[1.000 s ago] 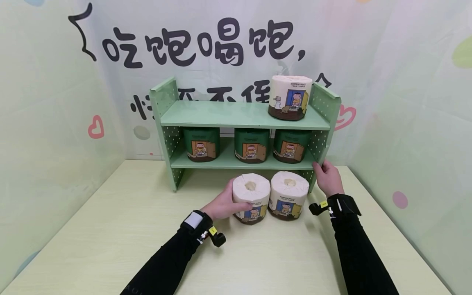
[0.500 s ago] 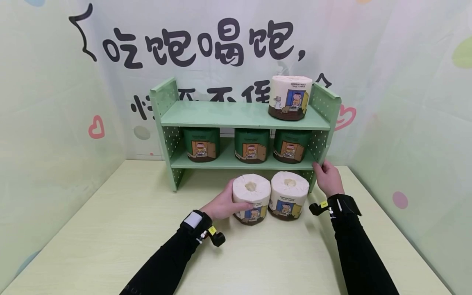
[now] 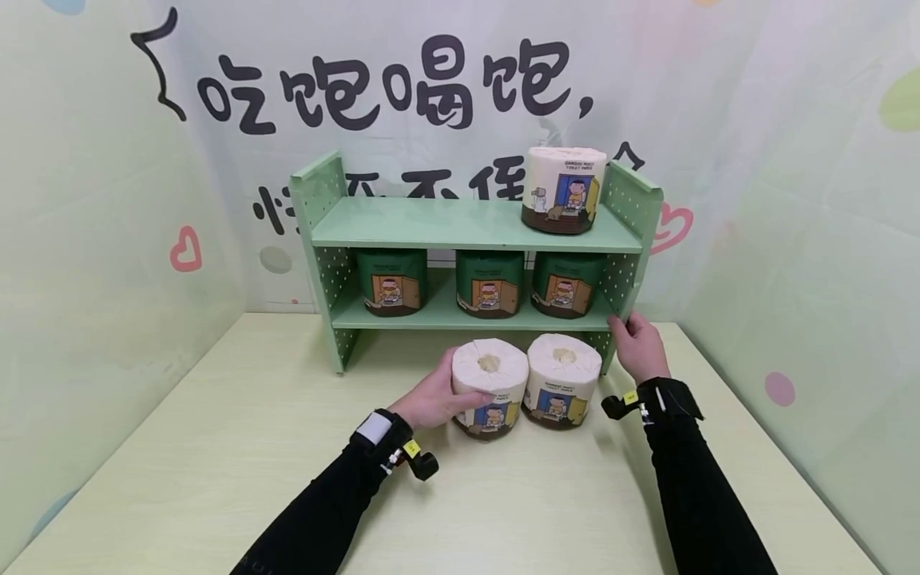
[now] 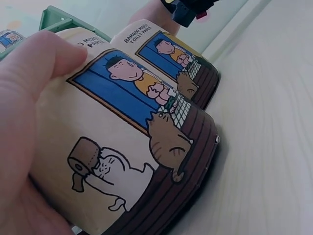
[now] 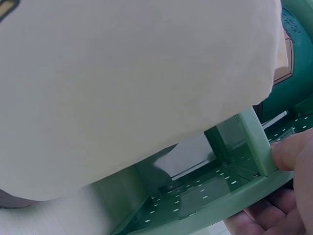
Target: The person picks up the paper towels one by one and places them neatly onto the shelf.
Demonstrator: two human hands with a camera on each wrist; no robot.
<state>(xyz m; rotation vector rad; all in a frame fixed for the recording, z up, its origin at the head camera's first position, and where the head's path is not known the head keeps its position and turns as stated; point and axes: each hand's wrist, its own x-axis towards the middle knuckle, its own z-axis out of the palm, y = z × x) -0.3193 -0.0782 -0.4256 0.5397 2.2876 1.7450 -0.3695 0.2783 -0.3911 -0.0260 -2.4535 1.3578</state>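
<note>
On the worktop (image 3: 216,447), the left hand (image 3: 431,399) wraps the left cream roll (image 3: 489,387), fingers curled round its printed wrapper with the thumb pressed on the front. That roll touches the right cream roll (image 3: 562,382), both standing just in front of the green shelf (image 3: 467,224). A careless lift could drag or tip the neighbour. The right hand (image 3: 638,347) pinches the shelf's lower right corner, thumb on top; if that grip slackens, a knock might shift the shelf and its green rolls (image 3: 489,283).
</note>
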